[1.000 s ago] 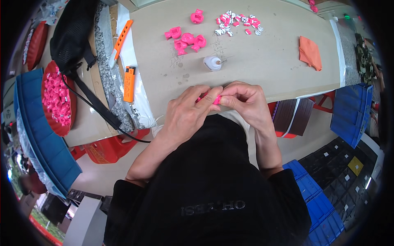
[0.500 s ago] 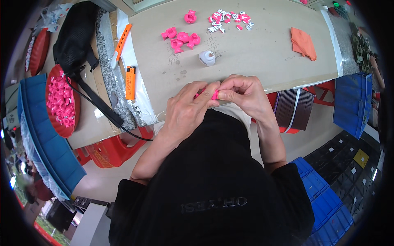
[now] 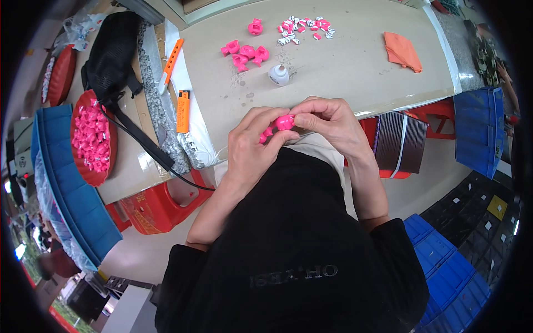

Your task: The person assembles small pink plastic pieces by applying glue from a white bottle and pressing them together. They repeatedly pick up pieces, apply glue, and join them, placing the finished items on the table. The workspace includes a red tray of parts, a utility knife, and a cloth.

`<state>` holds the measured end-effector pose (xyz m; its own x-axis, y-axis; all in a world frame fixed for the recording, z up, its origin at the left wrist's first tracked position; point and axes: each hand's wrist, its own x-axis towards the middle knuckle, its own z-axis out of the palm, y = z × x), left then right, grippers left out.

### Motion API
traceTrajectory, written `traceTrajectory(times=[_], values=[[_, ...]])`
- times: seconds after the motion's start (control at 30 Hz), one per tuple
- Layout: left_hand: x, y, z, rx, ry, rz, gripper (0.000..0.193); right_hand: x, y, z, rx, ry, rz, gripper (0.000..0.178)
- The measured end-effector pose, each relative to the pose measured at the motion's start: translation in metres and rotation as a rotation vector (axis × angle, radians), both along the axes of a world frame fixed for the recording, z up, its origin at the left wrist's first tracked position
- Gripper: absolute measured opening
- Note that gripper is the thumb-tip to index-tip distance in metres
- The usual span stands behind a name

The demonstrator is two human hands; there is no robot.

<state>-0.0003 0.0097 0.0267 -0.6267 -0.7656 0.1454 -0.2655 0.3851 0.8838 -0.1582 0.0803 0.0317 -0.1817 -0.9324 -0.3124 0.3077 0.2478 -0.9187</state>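
Near the table's front edge, a small glossy pink plastic figurine [image 3: 285, 122] is pinched between my two hands. My left hand [image 3: 249, 141] grips it from the left with thumb and fingers. Another pink piece [image 3: 266, 134] shows partly under those curled fingers. On the other side, my right hand [image 3: 332, 126] closes thumb and forefinger on the figurine's right end. Just beyond my hands stands a small white dropper bottle [image 3: 278, 75]. Several hollow pink pieces [image 3: 246, 53] lie behind it to the left, and a scatter of small pink-and-white parts [image 3: 305, 28] lies farther back.
An orange cloth [image 3: 402, 52] lies on the right of the table. To the left are an orange lighter [image 3: 183, 112], an orange cutter knife [image 3: 171, 64], a black bag [image 3: 112, 55] with its strap, and a red bowl [image 3: 111, 173] heaped with pink pieces. A red stool [image 3: 152, 208] stands below.
More of the pink figurine shows between my fingers, and a second pink piece has come into sight in my left hand. The whole view has shifted slightly.
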Motion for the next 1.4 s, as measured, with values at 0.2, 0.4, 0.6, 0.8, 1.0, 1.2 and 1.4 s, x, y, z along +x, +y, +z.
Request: traceTrajectory(times=[0.2,0.4,0.6,0.8,1.0,1.2,1.4], values=[[0.001,-0.004,-0.002,0.112,0.07,-0.04,0.034,0.005,0.003,-0.006,-0.003,-0.102,-0.039,0.017],[0.006,-0.009,-0.02,0.578,0.272,-0.085,0.023,0.003,0.003,-0.006,-0.103,-0.065,-0.053,0.016],[0.0,-0.004,-0.006,0.855,0.361,-0.022,0.023,0.005,0.002,-0.011,-0.175,-0.063,-0.102,0.015],[0.0,-0.001,-0.01,0.923,0.332,-0.002,0.031,0.014,0.004,-0.02,-0.267,0.074,-0.208,0.016],[-0.004,0.003,-0.018,0.696,0.445,-0.052,0.035,0.029,0.006,-0.026,-0.355,0.105,-0.329,0.016],[-0.006,0.005,-0.011,0.647,0.432,0.004,0.037,0.034,0.009,-0.03,-0.384,0.083,-0.32,0.014],[-0.003,0.001,-0.012,0.574,0.398,0.003,0.032,0.035,0.012,-0.032,-0.336,0.053,-0.28,0.014]])
